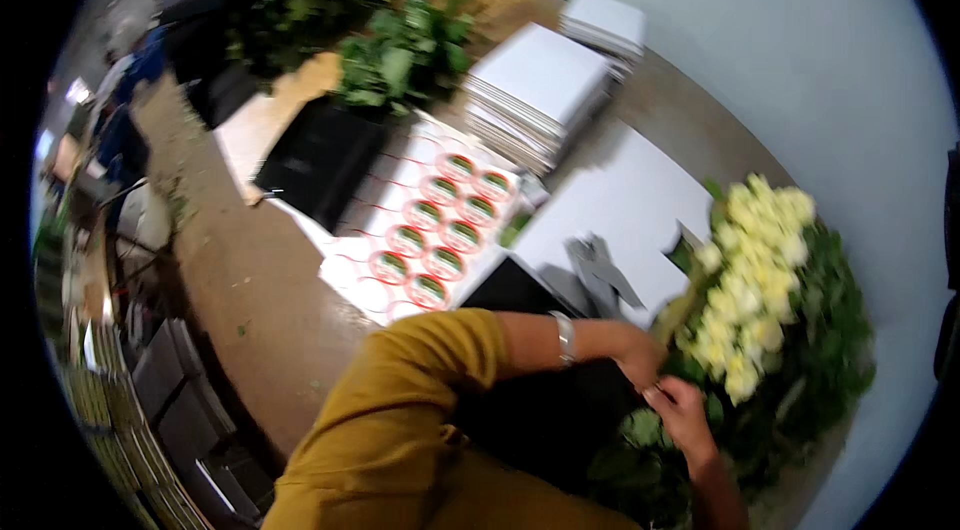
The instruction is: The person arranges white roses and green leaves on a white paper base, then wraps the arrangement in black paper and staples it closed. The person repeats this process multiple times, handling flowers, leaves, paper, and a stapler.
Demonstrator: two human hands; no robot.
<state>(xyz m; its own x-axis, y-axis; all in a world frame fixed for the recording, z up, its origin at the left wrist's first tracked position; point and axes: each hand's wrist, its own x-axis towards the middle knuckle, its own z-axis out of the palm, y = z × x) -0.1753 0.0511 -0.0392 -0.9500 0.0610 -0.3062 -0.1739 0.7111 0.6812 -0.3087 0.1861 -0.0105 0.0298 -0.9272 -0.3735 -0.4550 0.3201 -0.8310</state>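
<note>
My left hand [640, 358] reaches across from the mustard sleeve, with a pale band at the wrist. Its fingers are closed and meet the closed fingertips of my right hand [684, 416]; anything pinched between them is too small or hidden to make out. Just right of both hands lies a bunch of pale yellow roses [745, 300], its heads packed together. Dark green leaves [830, 300] spread around the blooms and under my right forearm. Left of the roses, a blurred grey object [600, 275] lies on a white sheet [640, 190].
A sheet of round red-and-green labels [425, 215] lies left of the white sheet, beside a black folded piece [325, 160]. Behind stand stacks of white card [545, 80]. Leafy green stems [400, 55] lie at the back left. A pale wall [800, 50] borders the table's right.
</note>
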